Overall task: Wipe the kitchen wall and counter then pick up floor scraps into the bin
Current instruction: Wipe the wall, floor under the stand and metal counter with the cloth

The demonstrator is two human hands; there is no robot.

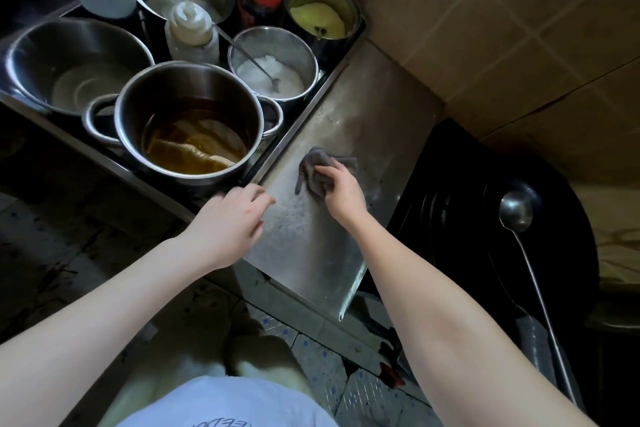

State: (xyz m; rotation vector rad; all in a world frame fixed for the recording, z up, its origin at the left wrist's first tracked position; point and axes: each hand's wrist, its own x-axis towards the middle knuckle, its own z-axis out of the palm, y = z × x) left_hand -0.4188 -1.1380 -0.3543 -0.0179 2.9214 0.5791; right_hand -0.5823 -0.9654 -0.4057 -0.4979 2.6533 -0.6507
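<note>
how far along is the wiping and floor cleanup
Done: unclear, the tiled wall shows no telling sign. In hand: the right hand grips a grey cloth on the steel counter, white residue near its far end. To do: red scraps lie on the floor; no bin in view.

Crumpled grey cloth (pixel 320 166) on the steel counter (pixel 311 246), beside the tiled wall (pixel 519 28)

Left grip (pixel 230 218) loose, hovering; right grip (pixel 343 191) clenched
</note>
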